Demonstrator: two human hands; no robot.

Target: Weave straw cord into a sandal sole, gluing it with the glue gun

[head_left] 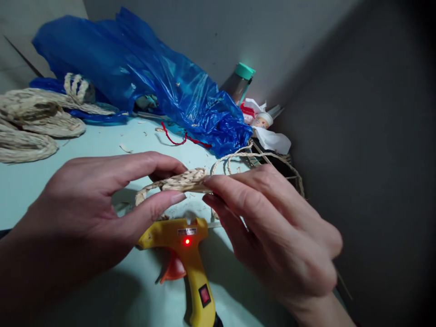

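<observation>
A small piece of braided straw (pixel 185 180) is held between both hands above the table. My left hand (pixel 112 200) grips its left end between thumb and fingers. On the other side my right hand (pixel 265 222) pinches the right end with thumb and forefinger. A straw loop shows by the left thumb, and a thin braided cord (pixel 265 154) curves away behind the right hand. Just below the hands lies a yellow hot glue gun (pixel 192 254) with an orange trigger and a lit red light; neither hand clearly touches it.
Bundles of dried straw (pixel 30 118) lie at the left. A large blue plastic bag (pixel 136 68) spreads across the back. Beyond it stand a green-lidded bottle (pixel 240 81) and crumpled white paper (pixel 272 140). A red cord (pixel 184 138) and straw scraps lie on the table (pixel 102 141).
</observation>
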